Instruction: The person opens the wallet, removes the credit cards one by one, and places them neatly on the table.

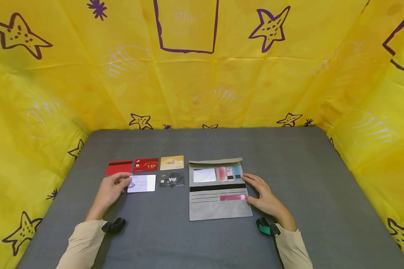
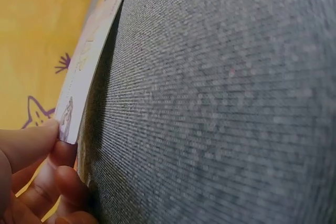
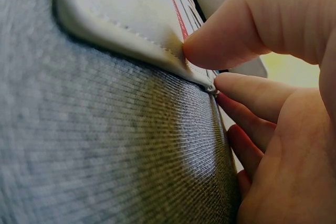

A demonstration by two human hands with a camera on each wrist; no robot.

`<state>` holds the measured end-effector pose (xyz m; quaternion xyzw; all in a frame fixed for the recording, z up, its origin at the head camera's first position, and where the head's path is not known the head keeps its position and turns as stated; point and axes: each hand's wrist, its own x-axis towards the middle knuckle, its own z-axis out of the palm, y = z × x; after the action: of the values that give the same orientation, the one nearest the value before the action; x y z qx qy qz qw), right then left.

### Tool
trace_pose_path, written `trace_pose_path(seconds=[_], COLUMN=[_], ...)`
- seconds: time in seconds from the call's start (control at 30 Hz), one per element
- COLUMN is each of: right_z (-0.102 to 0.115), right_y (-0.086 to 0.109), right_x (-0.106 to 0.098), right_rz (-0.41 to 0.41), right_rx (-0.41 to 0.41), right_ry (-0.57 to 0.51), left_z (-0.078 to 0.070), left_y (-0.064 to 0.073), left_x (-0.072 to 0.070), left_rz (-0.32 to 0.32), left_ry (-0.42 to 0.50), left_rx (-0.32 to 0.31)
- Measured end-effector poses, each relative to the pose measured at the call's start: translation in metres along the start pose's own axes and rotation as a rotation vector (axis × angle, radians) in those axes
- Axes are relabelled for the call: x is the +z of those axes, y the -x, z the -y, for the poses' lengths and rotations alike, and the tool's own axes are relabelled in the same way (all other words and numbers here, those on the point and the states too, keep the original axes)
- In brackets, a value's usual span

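My left hand (image 1: 112, 190) pinches a white card (image 1: 146, 184) by its left end, between thumb and fingers. In the left wrist view the white card (image 2: 89, 66) is tilted, with a dark shadow between it and the grey cloth. A grey wallet (image 1: 219, 211) lies unfolded to the right, with several cards in its slots, among them a white card (image 1: 204, 175) and a pink card (image 1: 233, 197). My right hand (image 1: 266, 198) rests at the wallet's right edge. The right wrist view shows the thumb (image 3: 210, 51) on the wallet (image 3: 115, 30) and the fingertips against its edge.
Behind the held card lie a red card with a dark stripe (image 1: 119, 168), a red VIP card (image 1: 146, 164) and a gold card (image 1: 172, 163). A black Vip card (image 1: 172, 181) lies beside it. Yellow patterned cloth (image 1: 188, 89) surrounds the grey table (image 1: 148, 239).
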<state>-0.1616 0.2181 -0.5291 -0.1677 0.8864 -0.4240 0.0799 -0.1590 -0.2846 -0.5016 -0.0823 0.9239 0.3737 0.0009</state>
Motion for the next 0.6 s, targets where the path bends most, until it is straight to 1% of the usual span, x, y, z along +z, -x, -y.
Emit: trace_pose_path(seconds=[0.2, 0.4, 0.6], right_z=[0.0005, 0.0004, 0.0007], right_y=[0.0003, 0.0003, -0.0002], right_x=[-0.0001, 0.0, 0.0], right_rz=[-0.001, -0.003, 0.0], right_rx=[0.003, 0.001, 0.004], right_ry=[0.001, 0.002, -0.001], left_z=[0.0001, -0.0015, -0.0029], left_y=[-0.0024, -0.0036, -0.0028], left_x=[0.0023, 0.0031, 0.0019], left_rz=[-0.006, -0.004, -0.001], left_ry=[-0.04, -0.075, -0.084], left_rx=[-0.006, 0.007, 0.011])
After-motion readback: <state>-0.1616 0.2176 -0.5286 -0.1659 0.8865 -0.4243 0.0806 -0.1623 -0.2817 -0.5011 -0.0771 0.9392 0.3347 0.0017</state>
